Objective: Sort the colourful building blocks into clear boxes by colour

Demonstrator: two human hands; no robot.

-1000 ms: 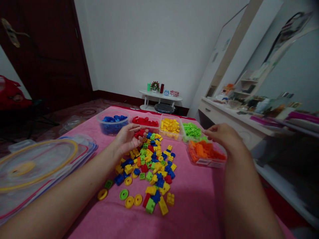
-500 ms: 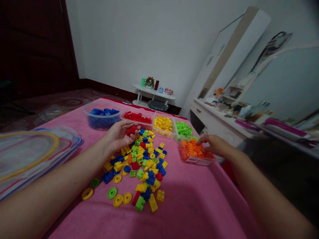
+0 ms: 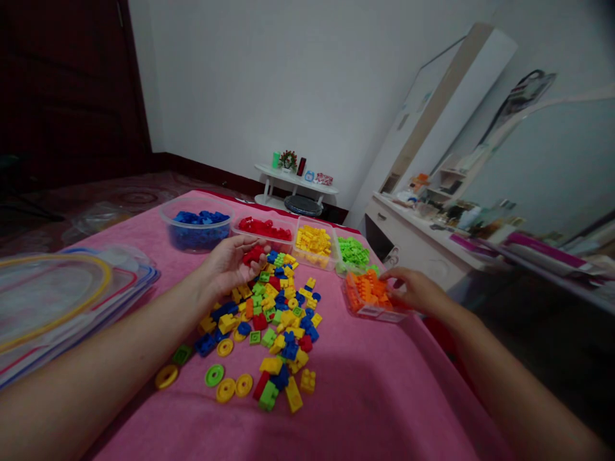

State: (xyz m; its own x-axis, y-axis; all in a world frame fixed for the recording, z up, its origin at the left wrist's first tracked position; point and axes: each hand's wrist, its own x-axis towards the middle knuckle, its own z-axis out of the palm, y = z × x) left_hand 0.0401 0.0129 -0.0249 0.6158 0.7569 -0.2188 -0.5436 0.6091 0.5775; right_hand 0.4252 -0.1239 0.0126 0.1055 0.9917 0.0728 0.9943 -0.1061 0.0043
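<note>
My left hand (image 3: 234, 264) is cupped, palm up, around red toy bricks (image 3: 254, 255), above the far end of a loose heap of mixed toy bricks (image 3: 288, 317). The heap has yellow, blue, green and red pieces, with several ring-shaped wheels (image 3: 225, 389) nearer to me. On the right, my right hand (image 3: 408, 288) bends its fingers over the right side of a clear container (image 3: 379, 314). Orange bricks (image 3: 369, 288) lie in it, bunched to the left. The right fingertips are partly hidden, and whatever they pinch cannot be made out.
Behind the heap stand a round tub of blue bricks (image 3: 196, 240) and containers of red (image 3: 264, 228), yellow (image 3: 313, 240) and green bricks (image 3: 353, 251). Stacked lids (image 3: 115, 275) lie at the left on the pink cloth (image 3: 365, 390). A cluttered dresser (image 3: 418, 234) stands beyond the right edge.
My right hand has shifted slightly right and down within the orange container, and its bricks now sit further left. My left hand stays in place with the red bricks.
</note>
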